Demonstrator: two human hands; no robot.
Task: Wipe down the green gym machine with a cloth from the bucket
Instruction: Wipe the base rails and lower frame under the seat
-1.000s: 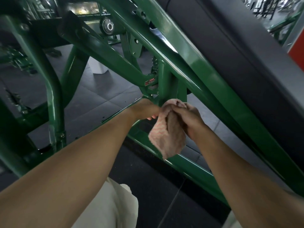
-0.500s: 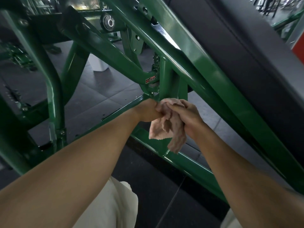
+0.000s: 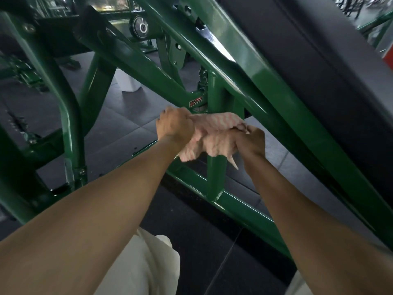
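From my seat I see the cloth (image 3: pixel 215 133), pink with pale stripes, stretched between both hands near the middle of the view. Its long axis runs almost level, from 9 o'clock to 3 o'clock, with the right end dipping a little. Loose folds sag from that line toward 6 o'clock, and one thin tail points straight down beside the right wrist.

My left hand (image 3: pixel 175 124) is curled into a fist round the cloth's left end, knuckles toward me. My right hand (image 3: pixel 253 141) grips the right end, fingers closed round a bunched edge.

The cloth crosses the front of an upright post (image 3: pixel 213 182) of the green machine (image 3: pixel 276 107). I cannot tell whether it presses on the paint. The post stands on a low rail (image 3: pixel 244 209) that slants toward 5 o'clock. Above it, a thick beam of the frame climbs toward 11 o'clock. A small red and black warning sticker (image 3: pixel 196 101) sits just above the left hand, at 12 o'clock from it.

At 11 o'clock from the hands, well apart on the dark floor (image 3: pixel 127 128), stands a white tub (image 3: pixel 129 83). A green bar hides its top, so I cannot tell what is in it.

A black pad (image 3: pixel 319 71) fills the 2 o'clock corner. Pale trousers (image 3: pixel 148 262) show at 6 o'clock between my forearms.
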